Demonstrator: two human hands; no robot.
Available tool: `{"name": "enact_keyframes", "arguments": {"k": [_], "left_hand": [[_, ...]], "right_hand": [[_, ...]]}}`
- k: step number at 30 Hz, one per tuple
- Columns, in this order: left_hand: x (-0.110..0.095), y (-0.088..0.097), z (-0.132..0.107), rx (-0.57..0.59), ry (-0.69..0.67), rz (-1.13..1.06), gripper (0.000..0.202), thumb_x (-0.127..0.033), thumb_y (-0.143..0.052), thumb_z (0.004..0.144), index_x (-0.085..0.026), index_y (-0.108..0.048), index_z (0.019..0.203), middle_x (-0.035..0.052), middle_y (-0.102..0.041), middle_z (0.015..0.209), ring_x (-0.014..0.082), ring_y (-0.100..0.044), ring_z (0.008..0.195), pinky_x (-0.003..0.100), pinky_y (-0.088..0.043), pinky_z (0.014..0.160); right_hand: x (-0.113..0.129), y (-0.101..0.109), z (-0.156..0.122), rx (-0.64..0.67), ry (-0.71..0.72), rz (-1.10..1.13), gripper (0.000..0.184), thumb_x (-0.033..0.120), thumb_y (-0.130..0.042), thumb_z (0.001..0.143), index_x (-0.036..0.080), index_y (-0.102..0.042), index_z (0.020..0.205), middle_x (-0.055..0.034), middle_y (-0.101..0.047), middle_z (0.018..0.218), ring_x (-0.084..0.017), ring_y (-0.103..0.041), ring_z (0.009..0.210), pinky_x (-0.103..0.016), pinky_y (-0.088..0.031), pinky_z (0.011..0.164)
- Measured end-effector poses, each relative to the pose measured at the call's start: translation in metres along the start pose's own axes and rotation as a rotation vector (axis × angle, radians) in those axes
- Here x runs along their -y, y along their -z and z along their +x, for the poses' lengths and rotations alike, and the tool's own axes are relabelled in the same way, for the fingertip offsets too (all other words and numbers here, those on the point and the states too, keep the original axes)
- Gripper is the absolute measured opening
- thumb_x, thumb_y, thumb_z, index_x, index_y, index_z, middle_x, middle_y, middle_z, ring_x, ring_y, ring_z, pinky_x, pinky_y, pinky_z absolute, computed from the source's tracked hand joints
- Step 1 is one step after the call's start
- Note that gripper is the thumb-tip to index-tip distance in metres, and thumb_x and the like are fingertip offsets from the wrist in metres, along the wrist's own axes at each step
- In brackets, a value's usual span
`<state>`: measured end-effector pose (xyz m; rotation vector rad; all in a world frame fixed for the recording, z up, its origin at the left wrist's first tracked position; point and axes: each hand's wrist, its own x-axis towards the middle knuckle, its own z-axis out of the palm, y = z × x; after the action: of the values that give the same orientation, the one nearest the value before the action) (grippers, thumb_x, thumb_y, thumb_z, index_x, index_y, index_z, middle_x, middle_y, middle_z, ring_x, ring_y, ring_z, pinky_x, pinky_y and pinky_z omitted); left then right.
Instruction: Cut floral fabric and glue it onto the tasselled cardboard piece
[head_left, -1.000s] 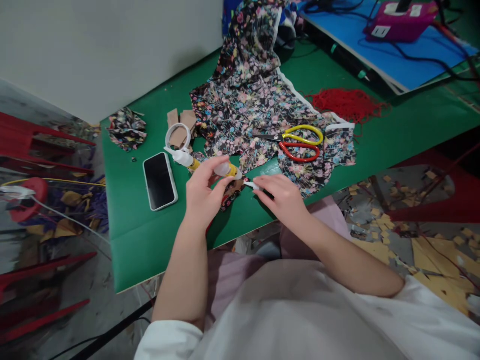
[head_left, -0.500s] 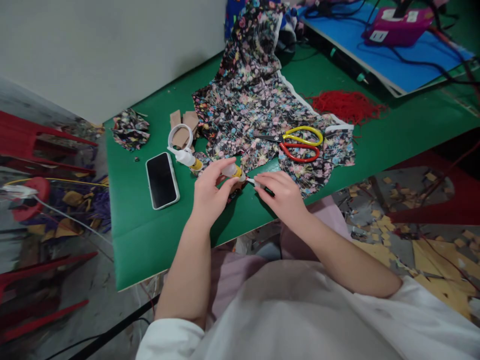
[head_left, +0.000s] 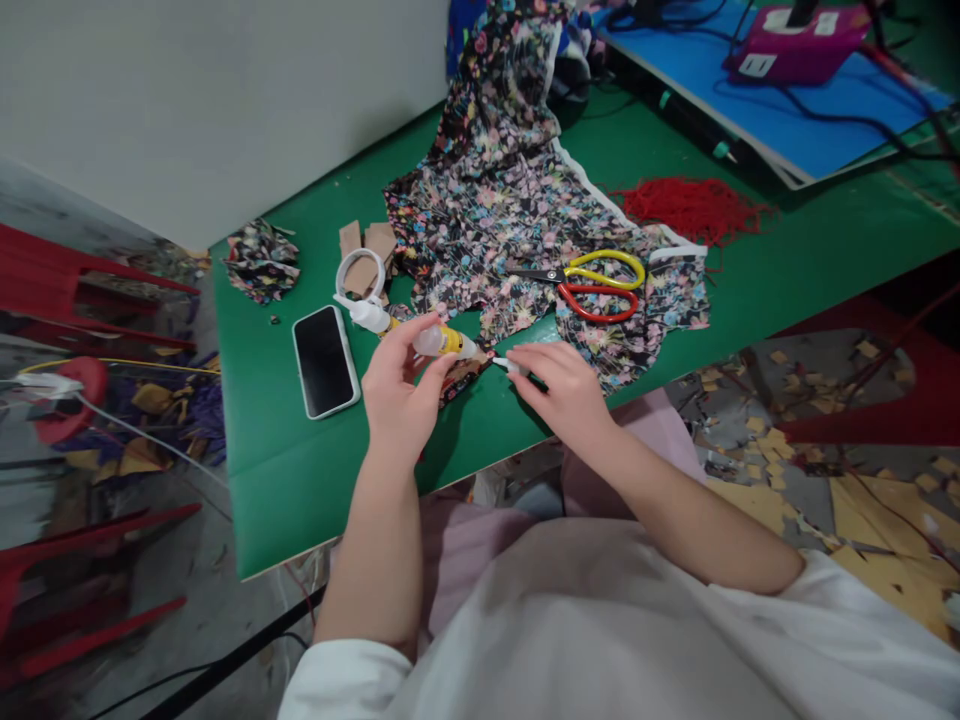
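Note:
My left hand is closed around a small glue bottle with a yellow label, its nozzle pointing right. My right hand pinches a small white cap just right of the nozzle tip. Under both hands, near the front edge of the green table, lies a small dark floral piece. A second glue bottle lies just left of my left hand.
A phone lies left of my hands. Floral fabric spreads over the table's middle with yellow-and-red scissors on it. Red thread, a white tape ring, cardboard bits and a floral scrap lie around. A blue board carries a magenta device.
My left hand has drawn the glue bottle slightly left and toward me, widening the gap to the cap in my right hand. The right hand has barely moved.

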<state>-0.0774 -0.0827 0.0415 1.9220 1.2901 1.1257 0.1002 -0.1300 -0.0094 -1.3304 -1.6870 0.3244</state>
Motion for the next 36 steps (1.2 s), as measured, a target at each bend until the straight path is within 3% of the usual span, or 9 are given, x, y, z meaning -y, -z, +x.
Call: {"name": "enact_keyframes", "arguments": {"k": [10, 15, 20, 26, 36], "left_hand": [[0.000, -0.002, -0.014, 0.022, 0.051, 0.098, 0.037, -0.026, -0.062, 0.077, -0.023, -0.056, 0.113, 0.0054, -0.059, 0.112, 0.0189, -0.059, 0.099, 0.030, -0.052, 0.080], [0.001, -0.005, -0.015, 0.031, 0.015, 0.157, 0.033, -0.022, -0.063, 0.076, -0.023, -0.058, 0.109, 0.0046, -0.059, 0.111, 0.0195, -0.058, 0.102, 0.032, -0.051, 0.084], [0.002, -0.003, -0.016, 0.012, -0.030, 0.186, 0.033, -0.021, -0.064, 0.075, -0.023, -0.060, 0.108, 0.0034, -0.060, 0.110, 0.0189, -0.057, 0.103, 0.033, -0.049, 0.087], [0.004, -0.001, -0.017, 0.010, 0.022, 0.161, 0.034, -0.023, -0.064, 0.075, -0.023, -0.060, 0.109, 0.0030, -0.061, 0.110, 0.0181, -0.058, 0.100, 0.030, -0.050, 0.083], [0.016, 0.005, -0.016, 0.077, 0.088, 0.061, 0.038, -0.021, -0.063, 0.076, -0.022, -0.058, 0.114, 0.0062, -0.061, 0.114, 0.0199, -0.057, 0.106, 0.035, -0.046, 0.093]], "right_hand": [[0.005, 0.004, 0.001, -0.021, -0.022, 0.041, 0.020, 0.024, -0.052, 0.085, 0.022, -0.066, 0.098, -0.0057, -0.069, 0.096, -0.018, -0.061, 0.092, -0.036, -0.048, 0.083], [0.004, 0.008, 0.004, -0.075, -0.031, 0.037, 0.019, 0.023, -0.054, 0.084, 0.021, -0.066, 0.098, -0.0048, -0.070, 0.096, -0.017, -0.061, 0.091, -0.035, -0.048, 0.083], [-0.001, 0.005, 0.017, 0.001, -0.019, 0.019, 0.020, 0.025, -0.053, 0.084, 0.021, -0.066, 0.099, -0.0049, -0.069, 0.098, -0.019, -0.060, 0.094, -0.036, -0.047, 0.084], [-0.005, -0.001, 0.026, 0.104, 0.027, -0.008, 0.022, 0.024, -0.050, 0.085, 0.019, -0.066, 0.100, -0.0059, -0.068, 0.101, -0.020, -0.059, 0.097, -0.037, -0.045, 0.086], [-0.008, -0.006, 0.021, 0.040, 0.075, -0.002, 0.022, 0.022, -0.050, 0.085, 0.015, -0.066, 0.098, -0.0075, -0.068, 0.099, -0.018, -0.058, 0.093, -0.035, -0.046, 0.084]]}}
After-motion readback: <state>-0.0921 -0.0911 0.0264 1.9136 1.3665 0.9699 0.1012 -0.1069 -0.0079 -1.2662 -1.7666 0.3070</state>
